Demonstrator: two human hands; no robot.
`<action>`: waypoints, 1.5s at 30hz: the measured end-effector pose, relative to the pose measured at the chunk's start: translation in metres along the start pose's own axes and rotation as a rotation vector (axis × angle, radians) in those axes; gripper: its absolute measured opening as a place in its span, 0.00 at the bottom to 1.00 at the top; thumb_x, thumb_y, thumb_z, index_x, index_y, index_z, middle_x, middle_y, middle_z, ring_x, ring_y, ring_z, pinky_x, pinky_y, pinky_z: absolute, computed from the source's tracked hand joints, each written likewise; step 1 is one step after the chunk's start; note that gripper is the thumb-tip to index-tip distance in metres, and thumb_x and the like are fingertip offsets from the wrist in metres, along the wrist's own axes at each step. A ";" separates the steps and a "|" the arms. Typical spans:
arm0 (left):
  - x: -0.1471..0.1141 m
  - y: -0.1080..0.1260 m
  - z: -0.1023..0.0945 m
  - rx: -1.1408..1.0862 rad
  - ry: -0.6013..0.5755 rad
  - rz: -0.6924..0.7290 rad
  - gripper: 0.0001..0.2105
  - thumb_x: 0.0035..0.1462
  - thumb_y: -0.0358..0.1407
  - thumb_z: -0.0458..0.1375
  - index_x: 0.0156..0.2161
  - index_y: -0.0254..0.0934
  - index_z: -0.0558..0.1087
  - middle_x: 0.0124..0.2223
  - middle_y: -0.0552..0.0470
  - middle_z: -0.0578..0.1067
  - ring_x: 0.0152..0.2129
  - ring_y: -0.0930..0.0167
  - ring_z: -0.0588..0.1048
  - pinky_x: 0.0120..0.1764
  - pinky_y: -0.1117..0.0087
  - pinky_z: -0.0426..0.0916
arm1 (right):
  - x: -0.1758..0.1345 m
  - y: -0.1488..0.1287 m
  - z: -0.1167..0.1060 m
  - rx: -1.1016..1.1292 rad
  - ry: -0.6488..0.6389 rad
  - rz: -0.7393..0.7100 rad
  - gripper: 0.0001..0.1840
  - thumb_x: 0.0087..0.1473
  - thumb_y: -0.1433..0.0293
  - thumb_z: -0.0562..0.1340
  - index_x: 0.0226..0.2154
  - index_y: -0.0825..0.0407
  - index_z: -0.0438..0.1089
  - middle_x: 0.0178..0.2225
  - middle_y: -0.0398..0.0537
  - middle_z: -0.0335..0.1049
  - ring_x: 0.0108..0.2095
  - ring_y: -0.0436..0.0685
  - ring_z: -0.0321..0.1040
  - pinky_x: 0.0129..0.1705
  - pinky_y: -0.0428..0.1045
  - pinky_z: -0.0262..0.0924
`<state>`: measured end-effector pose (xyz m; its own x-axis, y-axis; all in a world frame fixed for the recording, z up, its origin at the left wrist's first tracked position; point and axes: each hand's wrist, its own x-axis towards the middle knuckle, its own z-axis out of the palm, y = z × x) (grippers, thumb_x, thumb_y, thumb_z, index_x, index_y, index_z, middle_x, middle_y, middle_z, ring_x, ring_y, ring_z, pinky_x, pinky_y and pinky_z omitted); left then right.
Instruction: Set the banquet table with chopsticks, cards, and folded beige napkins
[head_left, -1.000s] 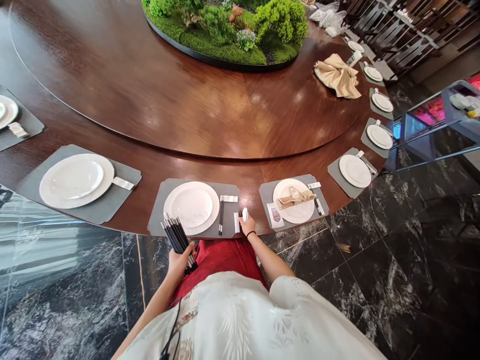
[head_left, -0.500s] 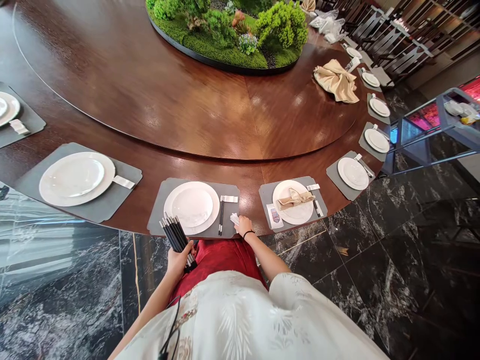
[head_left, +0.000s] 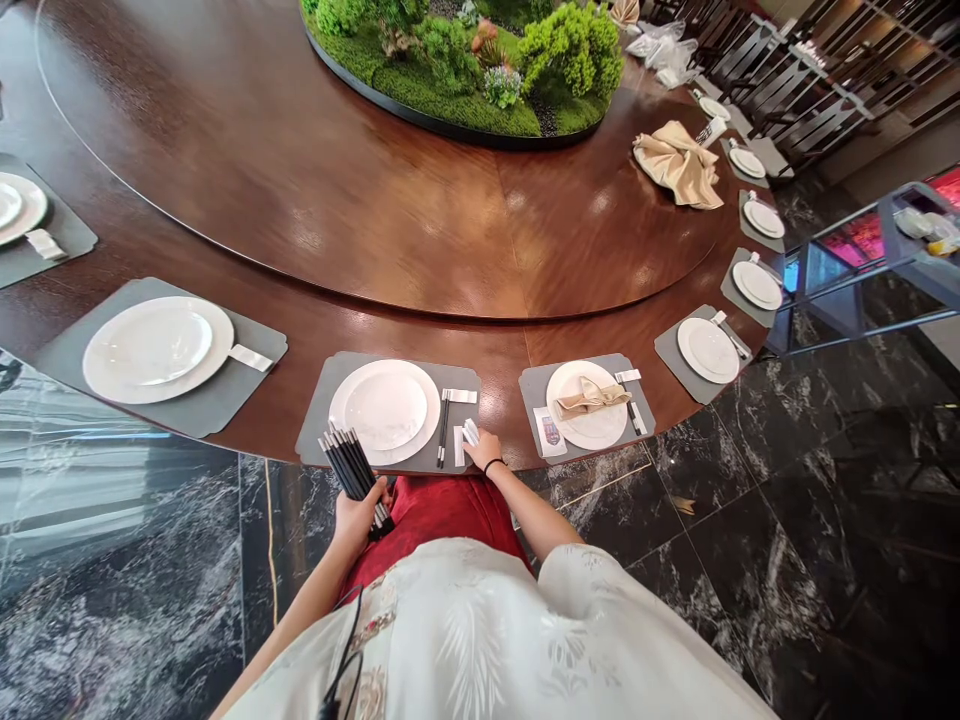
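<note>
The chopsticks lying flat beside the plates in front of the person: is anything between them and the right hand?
Yes. A narrow white strip lies on the grey placemat, between the chopsticks and the right hand, which holds small white pieces.

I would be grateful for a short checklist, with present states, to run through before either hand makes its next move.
1. Left hand holds the bundle of black chopsticks: ok.
2. Chopstick pair lies on the middle placemat, right of the plates: ok.
3. White strip lies on that placemat, beside the pair: ok.
4. Right hand is free: not ok, it holds more white strips.
5. White strip on the placemat is clear of the right fingers: cannot tell, they are too close together.
</note>
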<state>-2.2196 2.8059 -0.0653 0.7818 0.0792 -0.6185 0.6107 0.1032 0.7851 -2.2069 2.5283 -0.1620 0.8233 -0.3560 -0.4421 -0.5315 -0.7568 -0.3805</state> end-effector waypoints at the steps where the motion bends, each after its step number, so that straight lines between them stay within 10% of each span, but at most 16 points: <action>1: 0.000 0.000 0.000 0.001 0.002 0.000 0.22 0.40 0.44 0.67 0.38 0.36 0.67 0.19 0.59 0.69 0.16 0.72 0.70 0.21 0.71 0.66 | -0.001 -0.002 0.002 -0.051 -0.019 -0.011 0.18 0.49 0.60 0.65 0.40 0.53 0.73 0.37 0.54 0.76 0.39 0.59 0.73 0.38 0.47 0.61; 16: -0.006 0.002 -0.020 -0.199 -0.038 -0.004 0.23 0.41 0.44 0.67 0.41 0.38 0.66 0.21 0.62 0.67 0.16 0.75 0.68 0.22 0.73 0.66 | -0.012 -0.036 0.006 -0.141 0.002 -0.096 0.14 0.55 0.61 0.59 0.39 0.51 0.71 0.36 0.51 0.75 0.37 0.58 0.72 0.37 0.46 0.59; 23: -0.018 0.011 -0.058 -0.338 -0.053 0.027 0.22 0.42 0.44 0.67 0.40 0.38 0.66 0.22 0.62 0.66 0.17 0.76 0.67 0.26 0.72 0.67 | -0.016 -0.079 -0.004 0.017 0.032 -0.417 0.13 0.60 0.61 0.54 0.38 0.51 0.69 0.32 0.46 0.73 0.34 0.53 0.70 0.36 0.44 0.57; 31: -0.025 0.001 -0.081 -0.312 -0.075 0.074 0.19 0.45 0.42 0.66 0.40 0.34 0.68 0.22 0.59 0.67 0.18 0.75 0.68 0.24 0.72 0.65 | -0.029 -0.036 0.022 -0.334 -0.228 -0.519 0.15 0.53 0.65 0.64 0.44 0.50 0.66 0.44 0.49 0.70 0.43 0.55 0.69 0.43 0.46 0.57; 45: -0.025 -0.005 -0.081 -0.274 -0.056 0.055 0.20 0.44 0.42 0.66 0.40 0.35 0.67 0.22 0.60 0.68 0.18 0.75 0.68 0.24 0.73 0.66 | -0.035 -0.025 0.037 -0.355 -0.187 -0.467 0.16 0.58 0.69 0.57 0.49 0.50 0.65 0.48 0.51 0.68 0.44 0.56 0.69 0.45 0.47 0.59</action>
<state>-2.2520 2.8840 -0.0566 0.8234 0.0382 -0.5661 0.5158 0.3654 0.7749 -2.2294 2.5800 -0.1668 0.8871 0.1349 -0.4414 0.0018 -0.9573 -0.2890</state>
